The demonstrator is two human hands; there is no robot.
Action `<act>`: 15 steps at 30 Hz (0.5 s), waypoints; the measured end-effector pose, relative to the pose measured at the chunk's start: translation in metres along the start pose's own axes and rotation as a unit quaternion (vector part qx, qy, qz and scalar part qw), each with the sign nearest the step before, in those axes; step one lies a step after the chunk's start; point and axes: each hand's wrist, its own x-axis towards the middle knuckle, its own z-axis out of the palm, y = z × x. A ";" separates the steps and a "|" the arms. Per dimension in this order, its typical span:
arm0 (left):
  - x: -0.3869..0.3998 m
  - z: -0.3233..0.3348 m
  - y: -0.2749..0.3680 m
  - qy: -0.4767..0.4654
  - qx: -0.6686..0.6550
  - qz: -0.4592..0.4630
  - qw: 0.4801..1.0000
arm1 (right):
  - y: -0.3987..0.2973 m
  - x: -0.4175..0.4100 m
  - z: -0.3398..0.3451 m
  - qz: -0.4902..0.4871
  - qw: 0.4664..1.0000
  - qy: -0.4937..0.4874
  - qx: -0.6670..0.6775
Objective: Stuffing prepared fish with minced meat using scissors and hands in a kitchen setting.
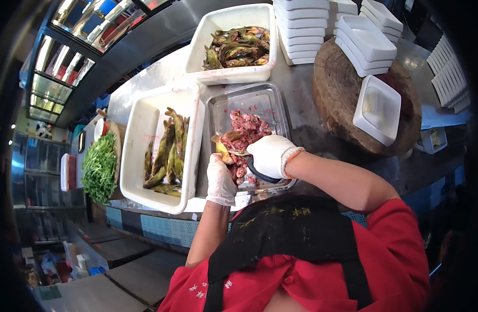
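Note:
My left hand (pixel 220 179), in a white glove stained red, grips a small yellow-brown fish (pixel 222 150) at the near left side of a metal tray (pixel 219 107). In my right hand (pixel 273 154), also gloved in white, is a pair of scissors (pixel 258 173) with dark handles. Their blades reach to the fish, though the exact point of contact is hard to make out. A heap of pink-red fish offal (pixel 248 124) lies in the tray beneath and beyond both hands.
Left of the tray, a white tub (pixel 192 156) holds several whole fish (pixel 171 148). Another white tub (pixel 233 76) beyond contains more fish (pixel 241 46). A round wooden chopping block (pixel 328 93) carries white dishes (pixel 377 109); dish stacks (pixel 303 31) stand nearby. Chopped greens (pixel 100 167) lie far left.

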 end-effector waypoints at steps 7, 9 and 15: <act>0.021 -0.014 -0.018 0.035 -0.067 0.026 0.997 | 0.029 0.024 0.010 0.093 0.995 0.011 0.043; 0.017 -0.015 -0.010 0.026 -0.064 0.084 0.994 | 0.033 0.016 0.001 0.097 0.993 -0.001 0.066; 0.039 -0.043 -0.006 -0.004 0.048 0.145 0.988 | 0.042 -0.015 -0.011 0.028 0.993 0.025 0.109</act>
